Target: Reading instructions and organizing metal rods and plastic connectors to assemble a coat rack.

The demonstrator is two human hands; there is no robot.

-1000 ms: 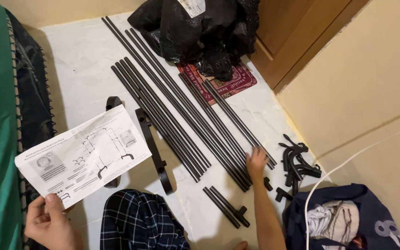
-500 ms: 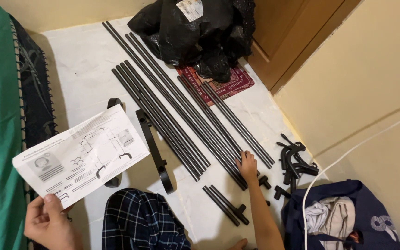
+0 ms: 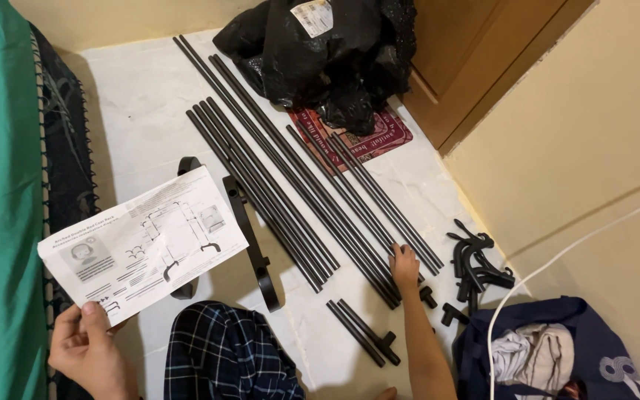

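While the left hand (image 3: 87,348) pinches the lower corner of an instruction sheet (image 3: 142,244) between thumb and fingers, holding it up over the white floor (image 3: 135,111), the right hand (image 3: 405,267) reaches out and rests on the near ends of the black tubes (image 3: 290,170) lying in a diagonal row; whether its fingers have closed round one I cannot tell (only its back shows). Just right of it sits a heap of black hooks (image 3: 475,263), and two short rods (image 3: 361,333) lie nearer the checked trouser knee (image 3: 224,355)
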